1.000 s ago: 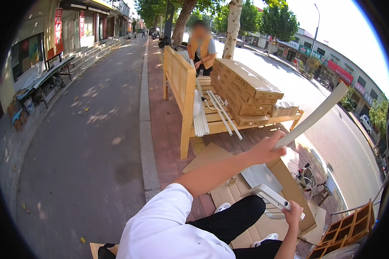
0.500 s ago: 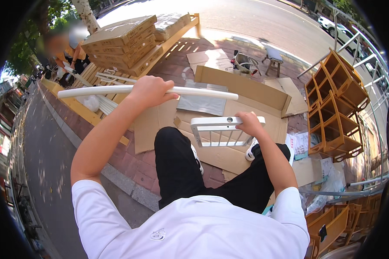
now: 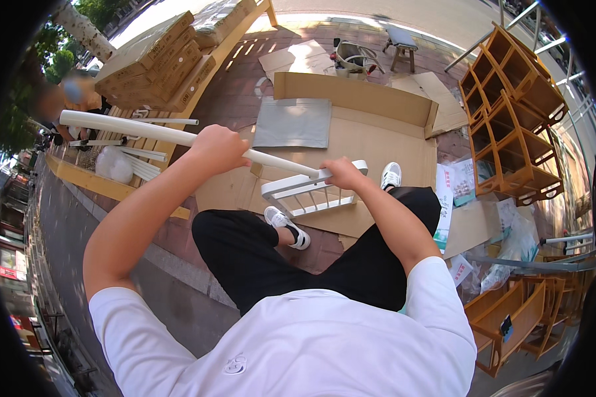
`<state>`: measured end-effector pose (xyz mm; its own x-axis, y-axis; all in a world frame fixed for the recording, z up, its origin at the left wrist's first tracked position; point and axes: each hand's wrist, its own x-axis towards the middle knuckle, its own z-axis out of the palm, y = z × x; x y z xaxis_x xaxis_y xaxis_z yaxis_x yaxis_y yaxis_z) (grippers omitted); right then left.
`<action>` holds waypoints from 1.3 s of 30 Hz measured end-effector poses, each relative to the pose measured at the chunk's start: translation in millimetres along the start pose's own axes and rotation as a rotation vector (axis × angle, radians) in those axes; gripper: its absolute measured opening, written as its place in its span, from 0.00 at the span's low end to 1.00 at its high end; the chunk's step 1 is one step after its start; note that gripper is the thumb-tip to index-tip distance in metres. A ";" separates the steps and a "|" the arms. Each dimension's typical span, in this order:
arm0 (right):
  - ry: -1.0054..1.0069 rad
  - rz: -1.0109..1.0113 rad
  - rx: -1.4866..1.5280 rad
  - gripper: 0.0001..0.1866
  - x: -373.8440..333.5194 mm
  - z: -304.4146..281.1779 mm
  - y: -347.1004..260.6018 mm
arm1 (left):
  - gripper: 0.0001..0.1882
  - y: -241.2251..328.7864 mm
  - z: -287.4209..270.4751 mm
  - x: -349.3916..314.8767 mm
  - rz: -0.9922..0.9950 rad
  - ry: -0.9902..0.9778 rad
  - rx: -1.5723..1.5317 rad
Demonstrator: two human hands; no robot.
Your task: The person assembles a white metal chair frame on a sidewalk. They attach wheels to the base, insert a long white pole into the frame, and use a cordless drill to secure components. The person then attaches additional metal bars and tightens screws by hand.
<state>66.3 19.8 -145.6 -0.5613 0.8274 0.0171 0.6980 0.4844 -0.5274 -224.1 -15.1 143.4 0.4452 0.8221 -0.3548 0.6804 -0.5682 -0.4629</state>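
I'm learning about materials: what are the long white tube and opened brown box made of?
The tube looks like smooth painted metal, maybe plastic: its surface is even, without grain. The box looks like matte cardboard: it's brown, with folded walls.

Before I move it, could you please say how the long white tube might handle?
The white tube is probably stiff: its free end juts past the left hand without visibly drooping. Its rounded surface suggests it might roll if laid down.

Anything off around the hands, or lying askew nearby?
The white tube in the left hand and slatted white frame in the right hand show no obvious damage. Crumpled clear plastic on the right looks untidy, like discarded wrapping.
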 end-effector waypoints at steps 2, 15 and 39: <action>-0.016 -0.009 -0.018 0.21 2.7 1.8 1.7 | 0.25 2.0 1.4 5.6 0.009 0.016 0.002; -0.016 0.044 0.004 0.21 3.1 -8.3 -5.3 | 0.15 57.0 -79.3 62.8 0.087 -0.196 0.388; -0.086 0.077 0.164 0.35 0.3 -1.0 -11.0 | 0.11 138.2 -15.1 153.0 0.306 -0.161 0.504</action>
<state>58.9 15.0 -138.9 -0.5495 0.8298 -0.0975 0.6627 0.3618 -0.6556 -53.2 32.7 37.4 0.4569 0.6255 -0.6325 0.1584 -0.7569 -0.6341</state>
